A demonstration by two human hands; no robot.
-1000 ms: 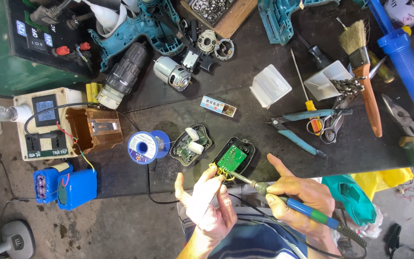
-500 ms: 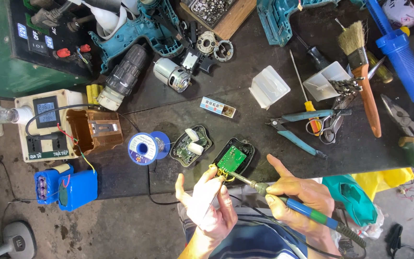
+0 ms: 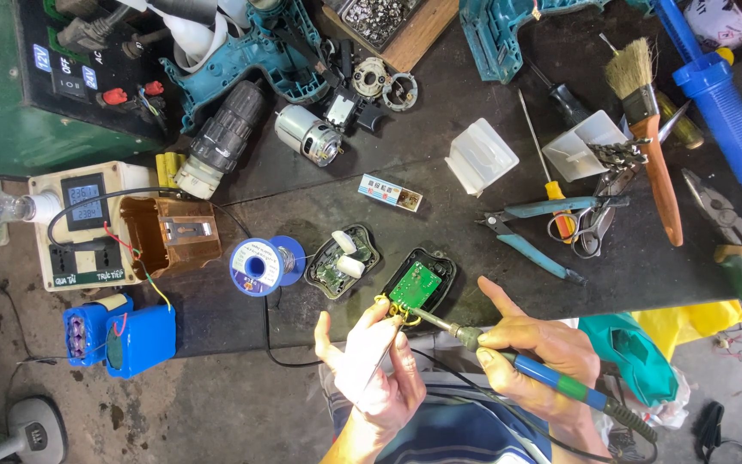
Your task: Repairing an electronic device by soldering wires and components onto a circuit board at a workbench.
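While the right hand [image 3: 532, 357] grips a blue-handled soldering iron [image 3: 508, 359] like a pen, fingers closed round it w/ the index pointing out, the tip sits at the lower-left corner of a small green circuit board [image 3: 415, 284]. Left hand [image 3: 371, 369] is closed on a thin strand of solder wire [image 3: 384, 361], feeding it up to the same spot, next to some yellow wires [image 3: 386, 303]. Hands are near each other but not touching.

Board lies in a black oval shell half [image 3: 423, 281] at the near edge of the dark workbench [image 3: 440, 228], just above the hands. Other shell half [image 3: 342, 260], w/ white parts inside, lies beside it to the left; solder spool [image 3: 258, 265] further left.

Progress, judging by how things lie: case is already split open and board exposed, so teardown looks done. Work seems mid-joint at the wire end of the board; can't tell whether solder has flowed, too small. Left, prob.: finish the joint(s), then close the two halves, which lie apart.

Also on the bench: drill motor [image 3: 307, 135], opened teal drill housing [image 3: 242, 51], pliers [image 3: 532, 232], brush [image 3: 646, 129], blue battery pack [image 3: 122, 337].
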